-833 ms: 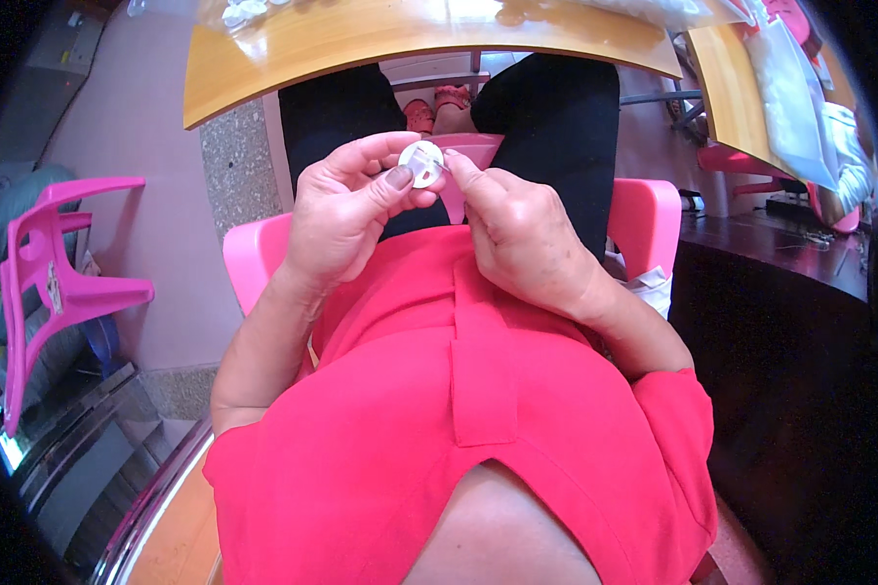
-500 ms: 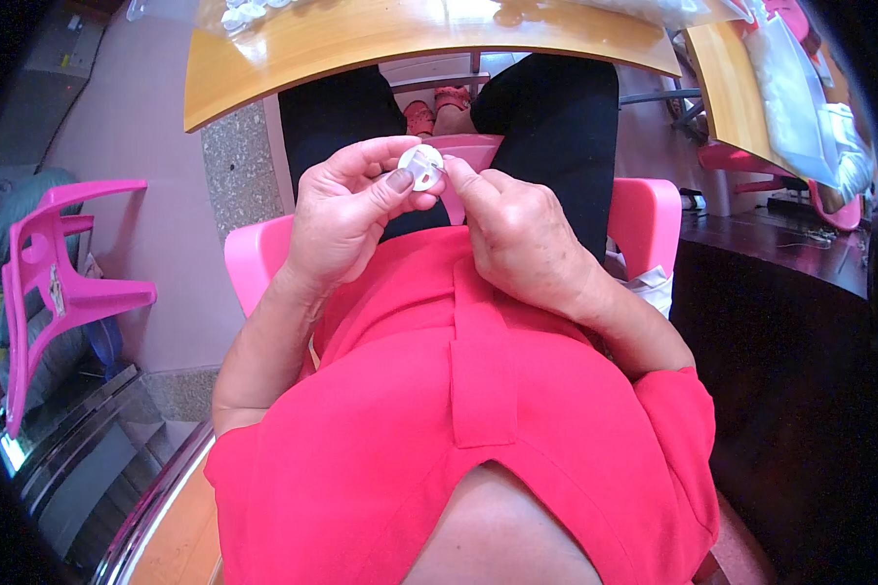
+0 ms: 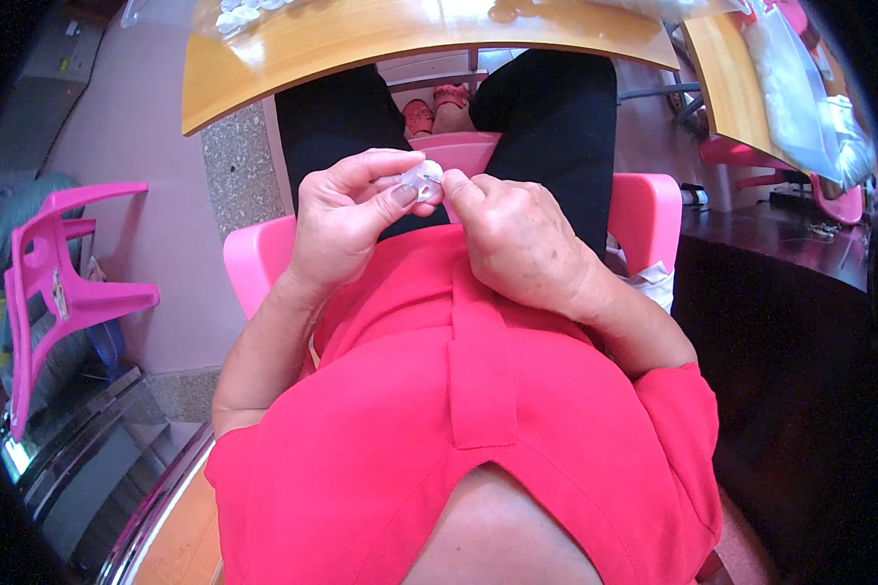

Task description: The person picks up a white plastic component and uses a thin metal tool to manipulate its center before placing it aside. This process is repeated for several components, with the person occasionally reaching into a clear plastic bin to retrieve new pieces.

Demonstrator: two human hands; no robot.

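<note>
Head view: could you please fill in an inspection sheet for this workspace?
Surface: wooden table ahead of the knees.
Job's things: small round translucent white piece, held over the lap.
Clutter: more pale small pieces at the table's far edge; clear plastic bag at right.
Grippers: left hand and right hand both pinch the piece.
Cables: nothing seen.
Surroundings: pink plastic chair at left.

A clear plastic bag (image 3: 795,83) of whitish contents is seen at the upper right, lying on the wooden side table (image 3: 717,68) and drooping over its edge. A small pale label (image 3: 57,292) is spotted on the leg of the pink chair (image 3: 63,283) at the left. No signs or screens are made out.
</note>
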